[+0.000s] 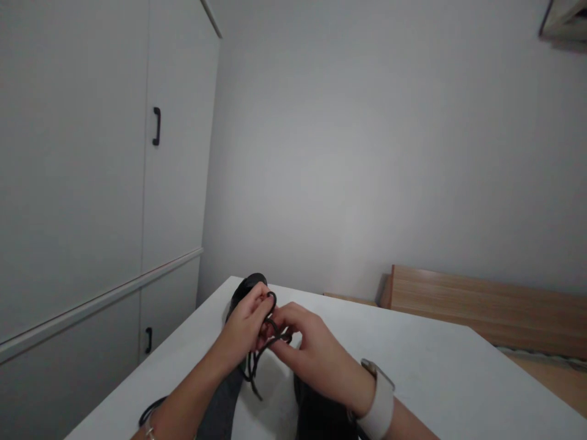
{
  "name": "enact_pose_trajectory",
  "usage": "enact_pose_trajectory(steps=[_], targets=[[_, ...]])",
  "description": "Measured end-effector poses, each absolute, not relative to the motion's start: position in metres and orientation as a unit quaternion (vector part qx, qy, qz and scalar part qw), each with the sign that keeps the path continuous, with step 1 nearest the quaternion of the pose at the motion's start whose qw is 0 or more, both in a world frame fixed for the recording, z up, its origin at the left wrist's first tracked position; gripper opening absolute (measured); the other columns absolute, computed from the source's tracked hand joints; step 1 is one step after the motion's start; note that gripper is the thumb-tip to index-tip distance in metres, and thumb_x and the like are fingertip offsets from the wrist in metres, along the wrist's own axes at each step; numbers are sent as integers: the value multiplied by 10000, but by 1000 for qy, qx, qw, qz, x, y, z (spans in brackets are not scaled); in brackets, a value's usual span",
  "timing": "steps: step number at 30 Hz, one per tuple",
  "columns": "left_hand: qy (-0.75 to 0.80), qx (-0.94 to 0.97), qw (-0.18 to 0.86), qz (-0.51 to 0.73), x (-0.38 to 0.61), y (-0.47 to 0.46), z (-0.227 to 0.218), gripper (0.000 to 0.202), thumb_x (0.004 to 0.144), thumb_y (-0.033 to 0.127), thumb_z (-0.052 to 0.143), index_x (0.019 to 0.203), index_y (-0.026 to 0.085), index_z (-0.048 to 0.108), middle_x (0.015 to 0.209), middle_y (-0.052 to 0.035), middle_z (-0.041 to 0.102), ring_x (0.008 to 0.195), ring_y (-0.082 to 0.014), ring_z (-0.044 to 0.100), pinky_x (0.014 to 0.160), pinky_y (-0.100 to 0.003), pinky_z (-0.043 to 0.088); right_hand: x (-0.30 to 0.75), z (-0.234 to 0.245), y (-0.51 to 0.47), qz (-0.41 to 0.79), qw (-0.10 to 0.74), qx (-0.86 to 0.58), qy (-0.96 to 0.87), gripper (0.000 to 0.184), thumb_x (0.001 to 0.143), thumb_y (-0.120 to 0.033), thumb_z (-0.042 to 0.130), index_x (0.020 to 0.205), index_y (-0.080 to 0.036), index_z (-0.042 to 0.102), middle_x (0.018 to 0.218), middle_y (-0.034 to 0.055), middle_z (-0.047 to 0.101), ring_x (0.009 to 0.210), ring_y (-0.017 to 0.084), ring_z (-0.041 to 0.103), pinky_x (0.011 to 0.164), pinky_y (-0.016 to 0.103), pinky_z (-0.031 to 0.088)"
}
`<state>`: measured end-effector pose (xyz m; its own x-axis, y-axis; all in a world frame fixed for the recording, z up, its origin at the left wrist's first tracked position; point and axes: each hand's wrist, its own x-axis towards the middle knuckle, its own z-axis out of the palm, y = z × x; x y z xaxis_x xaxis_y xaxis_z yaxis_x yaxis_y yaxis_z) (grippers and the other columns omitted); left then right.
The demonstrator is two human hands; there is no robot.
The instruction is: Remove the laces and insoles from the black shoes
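1. Shoelace [265, 346], dark and looped, sits at the lower centre of the frame, pinched between both hands above a black shoe [244, 287].
2. Left hand [245, 324] has its grip closed on an upper loop of the shoelace.
3. Right hand [312, 351], with a pale watch [380, 400] on the wrist, has its grip closed on the shoelace just beside the left.
4. White worktop [435, 360] carries the shoe; a wooden bed frame [486, 305] stands at the right.
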<state>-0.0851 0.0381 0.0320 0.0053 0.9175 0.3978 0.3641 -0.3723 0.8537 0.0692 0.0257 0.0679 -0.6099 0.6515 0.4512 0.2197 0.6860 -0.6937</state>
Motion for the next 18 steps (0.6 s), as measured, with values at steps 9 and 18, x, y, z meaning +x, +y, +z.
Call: enact_pose_trajectory(steps=[9,18], targets=[[600,749,109,261,-98,38,-2,150,714,170,567,602,201,473,600,-72,578,643,-318,624,664,-425,457,113,73,0,80,16,-429,-900,189,745,-10,685,810,-182,731,938,59,704,868,241,656,731,308,470],[503,798,77,323,-64,30,11,257,999,288,380,1068,182,604,1093,-107,646,1060,-255,585,967,-378,434,105,36,1,-5,20,-353,-935,280,728,28,561,625,-167,734,627,105,717,537,205,660,510,267,452]])
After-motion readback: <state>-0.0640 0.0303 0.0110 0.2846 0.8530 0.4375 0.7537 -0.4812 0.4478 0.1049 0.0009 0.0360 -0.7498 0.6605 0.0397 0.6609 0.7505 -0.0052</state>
